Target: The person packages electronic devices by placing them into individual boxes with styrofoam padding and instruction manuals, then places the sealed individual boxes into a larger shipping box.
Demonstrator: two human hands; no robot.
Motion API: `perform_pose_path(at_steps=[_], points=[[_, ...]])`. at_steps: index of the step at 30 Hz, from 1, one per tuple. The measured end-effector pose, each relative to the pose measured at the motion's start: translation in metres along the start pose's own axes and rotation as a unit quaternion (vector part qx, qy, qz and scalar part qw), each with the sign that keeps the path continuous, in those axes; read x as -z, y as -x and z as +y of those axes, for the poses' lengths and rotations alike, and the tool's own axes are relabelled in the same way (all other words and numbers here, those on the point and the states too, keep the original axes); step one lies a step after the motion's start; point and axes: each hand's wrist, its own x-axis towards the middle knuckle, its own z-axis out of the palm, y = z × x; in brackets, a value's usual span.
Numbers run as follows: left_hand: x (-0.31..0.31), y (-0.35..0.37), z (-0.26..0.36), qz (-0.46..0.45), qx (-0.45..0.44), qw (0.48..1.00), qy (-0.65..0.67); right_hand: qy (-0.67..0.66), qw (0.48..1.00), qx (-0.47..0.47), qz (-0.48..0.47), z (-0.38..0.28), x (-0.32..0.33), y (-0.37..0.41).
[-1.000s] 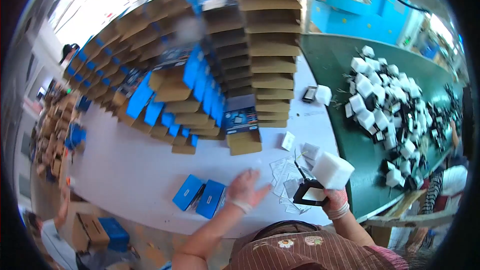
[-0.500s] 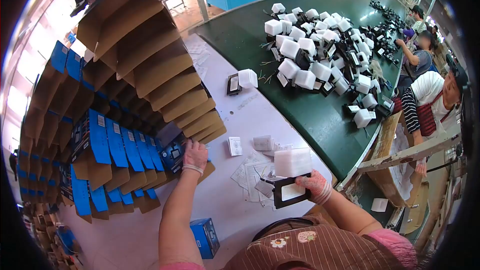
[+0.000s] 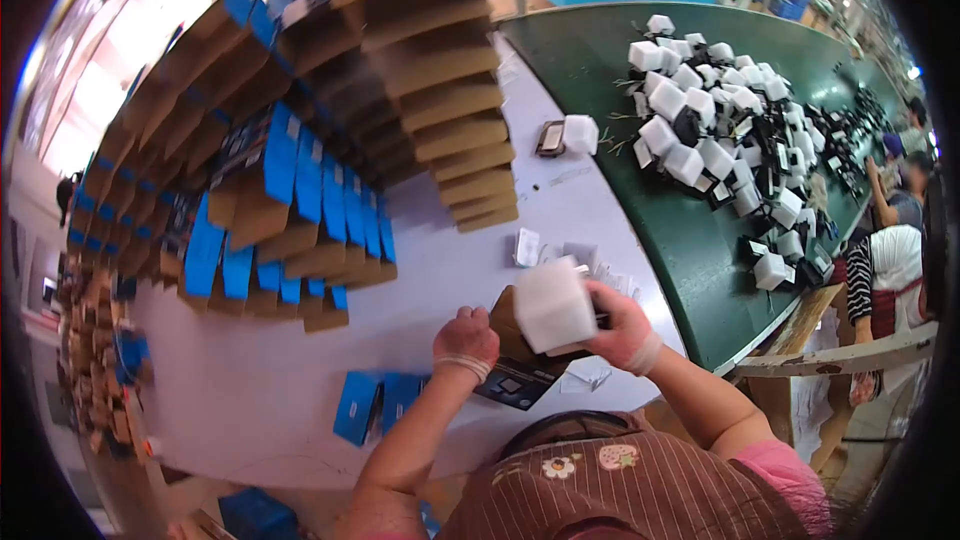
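Note:
My right hand [image 3: 622,328] grips a black-framed device capped with a white foam block [image 3: 553,306]; the block hides most of the device. Close to it on the left, my left hand [image 3: 467,340] has its fingers curled at the edge of an open cardboard box [image 3: 515,383]. The box has a dark printed side and a brown flap [image 3: 508,328], partly covered by the foam. Folded paper leaflets [image 3: 586,372] lie just beyond the box. Left of my left forearm stand small blue boxes [image 3: 358,406].
Tall stacks of open brown-and-blue boxes [image 3: 335,202] fill the table's left side. A foam-capped device [image 3: 578,135] lies on the white table [image 3: 420,230]. The green conveyor [image 3: 665,230] carries a heap of similar foam-capped devices [image 3: 705,130]. People [image 3: 888,265] work along its far right.
My left hand has come from the stack toward my right hand, with an open box now at its fingers. My right hand has turned the foam-capped device. The view has swung left.

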Motion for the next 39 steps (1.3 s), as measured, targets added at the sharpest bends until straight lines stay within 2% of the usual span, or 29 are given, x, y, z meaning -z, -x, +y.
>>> perform_pose_path(at_steps=[2, 3, 5, 6, 8, 12, 15, 16, 17, 18, 20, 24, 25, 27, 28, 30, 33, 36, 37, 39], points=[[-0.034, 0.033, -0.004, 0.010, 0.052, 0.997, 0.057, 0.154, 0.984, 0.003, -0.095, 0.017, -0.021, -0.004], [-0.053, 0.047, -0.011, 0.042, -0.005, 0.997, 0.072, 0.244, 0.960, 0.010, -0.135, 0.029, -0.031, -0.006], [-0.042, 0.078, -0.001, 0.019, 0.096, 0.987, 0.127, 0.390, 0.900, 0.036, -0.191, 0.047, -0.049, -0.006], [-0.038, 0.087, 0.003, 0.011, 0.144, 0.978, 0.154, 0.402, 0.884, 0.005, -0.239, 0.041, -0.054, -0.010], [-0.046, 0.101, 0.007, 0.026, 0.181, 0.967, 0.175, 0.424, 0.842, -0.058, -0.329, 0.023, -0.062, -0.020], [-0.059, 0.115, 0.003, -0.006, 0.241, 0.937, 0.252, 0.467, 0.779, -0.074, -0.412, 0.017, -0.077, -0.032], [-0.088, 0.130, -0.003, 0.069, 0.226, 0.917, 0.320, 0.464, 0.779, -0.060, -0.417, 0.013, -0.090, -0.022], [-0.096, 0.131, -0.008, 0.074, 0.199, 0.929, 0.304, 0.461, 0.782, -0.063, -0.415, 0.009, -0.093, -0.017], [-0.104, 0.132, -0.013, 0.079, 0.171, 0.939, 0.288, 0.407, 0.812, -0.013, -0.418, 0.017, -0.089, -0.011], [-0.110, 0.133, -0.013, 0.083, 0.144, 0.947, 0.273, 0.421, 0.820, -0.027, -0.386, 0.010, -0.093, -0.005], [-0.101, 0.133, -0.004, 0.058, 0.181, 0.936, 0.297, 0.448, 0.833, -0.055, -0.322, -0.016, -0.108, 0.006], [-0.097, 0.142, 0.006, 0.068, 0.198, 0.916, 0.341, 0.519, 0.787, 0.008, -0.333, 0.008, -0.116, 0.009], [-0.102, 0.146, 0.006, 0.077, 0.188, 0.907, 0.368, 0.532, 0.781, 0.067, -0.320, 0.016, -0.116, 0.013], [-0.119, 0.157, 0.005, 0.093, 0.171, 0.886, 0.420, 0.561, 0.756, 0.089, -0.326, 0.019, -0.115, 0.018], [-0.129, 0.162, 0.003, 0.092, 0.141, 0.824, 0.541, 0.575, 0.743, 0.100, -0.328, 0.018, -0.115, 0.020], [-0.143, 0.171, -0.001, 0.085, 0.077, 0.653, 0.749, 0.578, 0.733, 0.121, -0.337, 0.023, -0.117, 0.027], [-0.095, 0.175, 0.010, 0.017, 0.014, 0.547, 0.837, 0.589, 0.711, 0.145, -0.357, 0.017, -0.120, 0.034], [-0.112, 0.178, 0.022, 0.087, 0.156, 0.744, 0.644, 0.596, 0.691, 0.132, -0.386, 0.017, -0.123, 0.038], [-0.109, 0.178, 0.024, 0.083, 0.165, 0.732, 0.655, 0.599, 0.686, 0.124, -0.394, 0.017, -0.124, 0.037], [-0.101, 0.178, 0.028, 0.074, 0.184, 0.707, 0.679, 0.571, 0.717, 0.100, -0.386, 0.012, -0.118, 0.040]])
